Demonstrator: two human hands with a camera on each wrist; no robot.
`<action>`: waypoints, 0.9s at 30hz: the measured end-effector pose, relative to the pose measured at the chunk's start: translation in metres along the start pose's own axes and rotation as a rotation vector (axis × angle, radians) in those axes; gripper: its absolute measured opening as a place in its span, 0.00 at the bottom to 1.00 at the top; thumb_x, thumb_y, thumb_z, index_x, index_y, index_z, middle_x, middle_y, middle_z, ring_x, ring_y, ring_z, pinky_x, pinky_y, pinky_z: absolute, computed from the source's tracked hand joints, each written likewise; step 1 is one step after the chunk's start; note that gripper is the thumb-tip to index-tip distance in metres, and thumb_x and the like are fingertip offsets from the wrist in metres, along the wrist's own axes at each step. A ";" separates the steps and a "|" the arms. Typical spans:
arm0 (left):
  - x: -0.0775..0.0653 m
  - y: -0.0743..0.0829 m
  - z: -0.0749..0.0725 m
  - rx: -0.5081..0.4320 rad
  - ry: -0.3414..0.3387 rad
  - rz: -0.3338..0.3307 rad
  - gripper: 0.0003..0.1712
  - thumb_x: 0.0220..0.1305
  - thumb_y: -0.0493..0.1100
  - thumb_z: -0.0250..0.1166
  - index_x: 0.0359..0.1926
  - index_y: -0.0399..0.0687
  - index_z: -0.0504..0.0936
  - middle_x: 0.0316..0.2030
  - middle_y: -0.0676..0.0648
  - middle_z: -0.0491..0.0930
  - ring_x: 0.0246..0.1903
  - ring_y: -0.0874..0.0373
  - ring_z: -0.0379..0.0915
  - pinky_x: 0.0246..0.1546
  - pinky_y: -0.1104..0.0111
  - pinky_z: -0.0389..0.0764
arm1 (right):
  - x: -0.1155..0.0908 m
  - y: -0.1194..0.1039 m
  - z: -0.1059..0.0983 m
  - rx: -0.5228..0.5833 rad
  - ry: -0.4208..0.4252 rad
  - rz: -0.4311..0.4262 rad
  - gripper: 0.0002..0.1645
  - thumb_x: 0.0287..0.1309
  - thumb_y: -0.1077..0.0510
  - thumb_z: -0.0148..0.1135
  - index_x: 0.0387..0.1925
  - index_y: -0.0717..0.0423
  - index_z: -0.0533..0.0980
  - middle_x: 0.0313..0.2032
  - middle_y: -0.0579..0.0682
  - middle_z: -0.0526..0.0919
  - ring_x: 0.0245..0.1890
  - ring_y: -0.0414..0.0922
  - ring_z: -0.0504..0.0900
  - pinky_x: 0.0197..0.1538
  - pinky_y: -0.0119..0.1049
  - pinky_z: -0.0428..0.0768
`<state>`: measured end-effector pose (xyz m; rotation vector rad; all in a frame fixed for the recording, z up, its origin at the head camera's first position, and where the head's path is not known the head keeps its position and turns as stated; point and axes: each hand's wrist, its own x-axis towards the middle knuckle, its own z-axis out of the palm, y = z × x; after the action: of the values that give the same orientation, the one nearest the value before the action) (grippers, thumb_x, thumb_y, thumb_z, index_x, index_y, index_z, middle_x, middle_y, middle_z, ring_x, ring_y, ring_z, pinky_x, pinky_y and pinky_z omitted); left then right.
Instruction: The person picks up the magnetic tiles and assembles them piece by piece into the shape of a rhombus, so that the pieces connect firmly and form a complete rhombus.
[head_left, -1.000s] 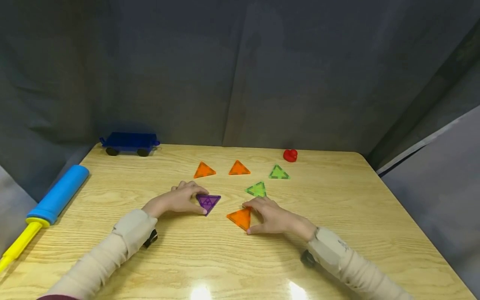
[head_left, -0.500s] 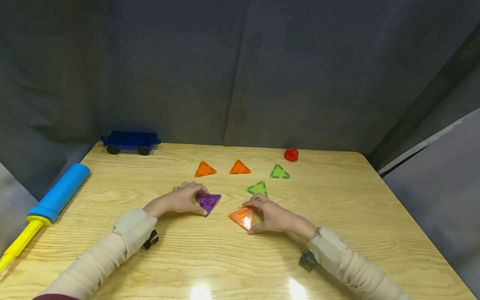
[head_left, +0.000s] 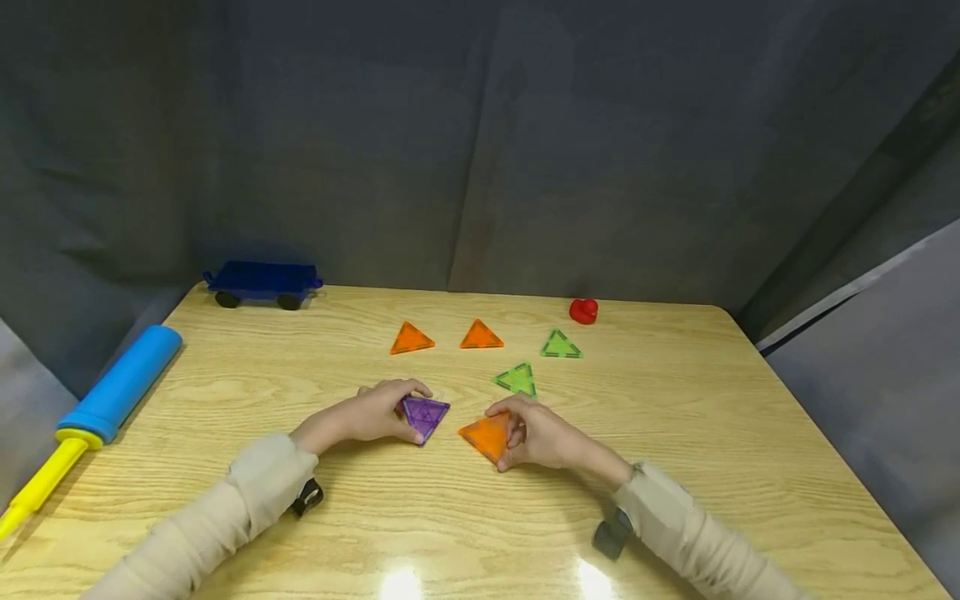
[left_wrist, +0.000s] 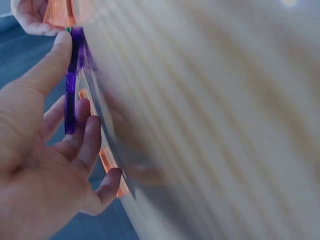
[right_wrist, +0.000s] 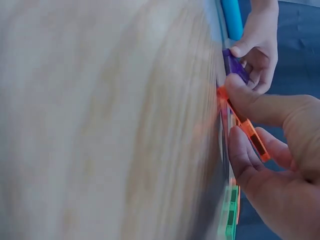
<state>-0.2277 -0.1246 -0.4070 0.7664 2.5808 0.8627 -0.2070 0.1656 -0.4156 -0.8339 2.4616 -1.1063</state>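
Between the thumb and fingers of my left hand is a purple see-through triangular magnetic tile, pinched at its left side. The left wrist view shows this purple tile edge-on. My right hand pinches an orange triangular magnetic tile by its right side; in the right wrist view the orange tile is tilted up from the table. A small gap separates the two held tiles, their points facing each other's sides. Just beyond the right fingers lies a green triangular tile.
Farther back lie two orange tiles, one left and one right, and another green tile. A red rubber duck and a blue wheeled wagon stand at the table's back edge. A blue-and-yellow pump lies left.
My left hand has brought the purple tile slightly right and nearer to me, toward the orange one. The orange tile has tilted in my right hand, which has barely shifted.
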 end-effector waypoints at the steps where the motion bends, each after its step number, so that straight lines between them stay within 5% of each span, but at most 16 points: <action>1: -0.001 0.002 0.001 0.001 -0.003 0.002 0.35 0.54 0.49 0.72 0.61 0.47 0.71 0.57 0.41 0.73 0.55 0.45 0.66 0.51 0.48 0.58 | 0.000 -0.001 0.000 0.020 -0.001 0.006 0.38 0.41 0.65 0.76 0.56 0.63 0.69 0.32 0.51 0.73 0.28 0.39 0.75 0.33 0.29 0.78; 7: -0.004 0.006 0.008 -0.020 -0.015 0.031 0.36 0.56 0.48 0.70 0.64 0.43 0.71 0.56 0.39 0.72 0.51 0.48 0.67 0.52 0.47 0.60 | -0.002 -0.001 0.002 0.135 0.001 0.004 0.31 0.49 0.68 0.70 0.55 0.64 0.68 0.27 0.53 0.76 0.25 0.40 0.75 0.30 0.28 0.76; 14: -0.008 0.005 0.013 -0.160 -0.027 0.067 0.34 0.56 0.40 0.70 0.62 0.37 0.71 0.48 0.41 0.73 0.35 0.58 0.66 0.37 0.71 0.71 | -0.003 0.001 0.005 0.232 0.033 0.036 0.26 0.54 0.69 0.65 0.55 0.66 0.67 0.26 0.54 0.78 0.26 0.41 0.73 0.28 0.26 0.72; 22: -0.009 0.006 0.019 -0.226 0.021 0.033 0.30 0.54 0.39 0.71 0.58 0.42 0.71 0.43 0.44 0.74 0.32 0.59 0.65 0.32 0.72 0.70 | -0.004 -0.003 0.011 0.326 0.097 0.093 0.24 0.53 0.72 0.64 0.50 0.68 0.66 0.48 0.62 0.74 0.30 0.41 0.76 0.30 0.25 0.74; 27: -0.009 0.008 0.024 -0.261 0.048 0.047 0.30 0.55 0.39 0.71 0.57 0.41 0.69 0.42 0.44 0.74 0.31 0.59 0.67 0.31 0.72 0.72 | -0.003 -0.005 0.018 0.357 0.146 0.115 0.21 0.53 0.71 0.65 0.47 0.69 0.67 0.47 0.63 0.74 0.24 0.38 0.72 0.25 0.24 0.70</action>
<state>-0.2065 -0.1132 -0.4190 0.7387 2.4317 1.2161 -0.1940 0.1545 -0.4239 -0.5143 2.2860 -1.5486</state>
